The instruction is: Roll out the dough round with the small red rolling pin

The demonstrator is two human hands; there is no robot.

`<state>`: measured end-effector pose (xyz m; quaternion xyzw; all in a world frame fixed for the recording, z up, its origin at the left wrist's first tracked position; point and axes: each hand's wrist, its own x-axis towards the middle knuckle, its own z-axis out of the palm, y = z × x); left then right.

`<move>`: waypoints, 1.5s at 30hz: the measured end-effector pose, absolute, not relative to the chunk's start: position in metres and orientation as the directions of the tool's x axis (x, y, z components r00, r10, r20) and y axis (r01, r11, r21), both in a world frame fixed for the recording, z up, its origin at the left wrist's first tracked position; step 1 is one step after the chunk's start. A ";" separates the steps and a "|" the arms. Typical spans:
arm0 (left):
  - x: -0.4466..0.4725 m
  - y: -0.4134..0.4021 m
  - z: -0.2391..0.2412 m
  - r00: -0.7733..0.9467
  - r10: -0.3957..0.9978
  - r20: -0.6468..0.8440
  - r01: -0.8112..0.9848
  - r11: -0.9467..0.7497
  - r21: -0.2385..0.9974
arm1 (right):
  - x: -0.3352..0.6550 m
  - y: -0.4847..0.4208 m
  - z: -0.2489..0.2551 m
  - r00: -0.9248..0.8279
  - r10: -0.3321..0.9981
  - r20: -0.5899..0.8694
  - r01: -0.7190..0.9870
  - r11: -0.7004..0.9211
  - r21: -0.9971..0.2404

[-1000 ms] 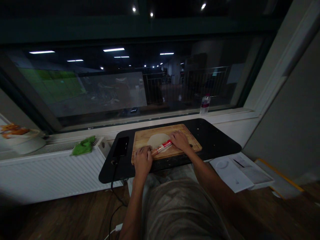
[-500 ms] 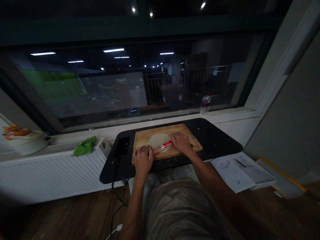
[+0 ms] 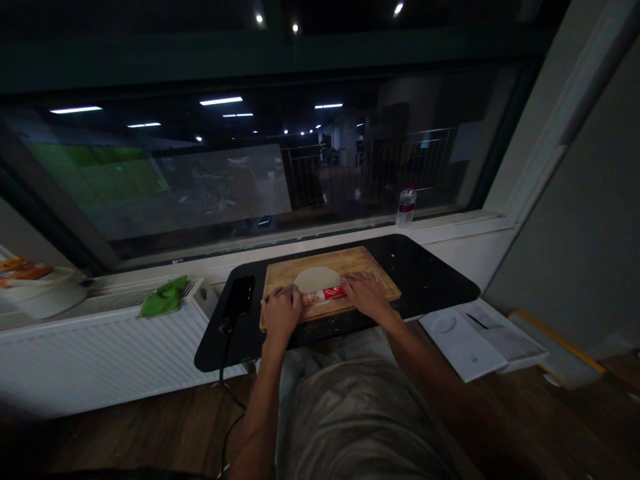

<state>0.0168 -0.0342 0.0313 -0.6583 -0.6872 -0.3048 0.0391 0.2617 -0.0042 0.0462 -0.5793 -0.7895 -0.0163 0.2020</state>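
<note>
A rolling pin [image 3: 325, 295] with a red and white label lies across the near part of a flat, pale round of dough [image 3: 316, 277]. My left hand [image 3: 283, 307] is wrapped over the pin's left end, and my right hand [image 3: 365, 292] covers its right end. Both ends are hidden under my fingers. Beneath the dough is a wooden cutting board [image 3: 281, 270], which rests on a black tabletop [image 3: 425, 277]. The dough's near edge is partly hidden by the pin.
To the left of the board lies a dark phone [image 3: 240, 295] with a cable. A green cloth [image 3: 164, 297] sits on the white radiator [image 3: 125, 360]. By the window stands a plastic bottle [image 3: 406, 207]. A white box [image 3: 480, 337] is low on the right.
The rolling pin has turned, showing a different side of its label, and lies less slanted. Both hands have shifted slightly with it. The whole view has moved a little.
</note>
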 end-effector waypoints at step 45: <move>0.002 0.013 0.049 -0.019 0.978 0.210 0.964 -0.038 0.263 | 0.235 0.062 0.067 -0.308 0.935 0.178 0.930 0.335 -0.152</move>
